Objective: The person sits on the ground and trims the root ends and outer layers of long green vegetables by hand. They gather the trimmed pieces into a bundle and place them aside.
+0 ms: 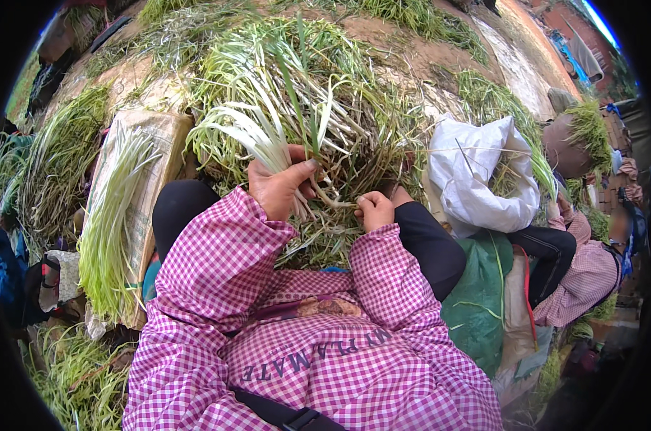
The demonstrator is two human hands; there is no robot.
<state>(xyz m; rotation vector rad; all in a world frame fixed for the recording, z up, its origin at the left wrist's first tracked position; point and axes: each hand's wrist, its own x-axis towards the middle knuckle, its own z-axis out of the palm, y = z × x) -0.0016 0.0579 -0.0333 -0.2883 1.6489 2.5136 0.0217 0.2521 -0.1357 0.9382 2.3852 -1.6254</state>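
My left hand (274, 188) grips a bunch of long white and pale green leafy stalks (255, 132), probably chives or garlic greens. A greener stalk (316, 126) is held by its thumb. From that hand a bent, pale stem (328, 198) runs across to my right hand (376, 211), whose thumb and fingers pinch its end. Both hands are between my knees, over a large heap of tangled stalks (347, 116) with green tips and brownish, dry-looking lower parts. What lies inside my closed fingers is hidden.
On my left, sorted pale stalks (112, 226) lie across a sack-covered block (164, 148). A white woven sack (460, 156) stands open by my right knee, above a green sack (473, 301). Further right sits a co-worker (579, 275) holding stalks. More heaps (67, 161) surround me.
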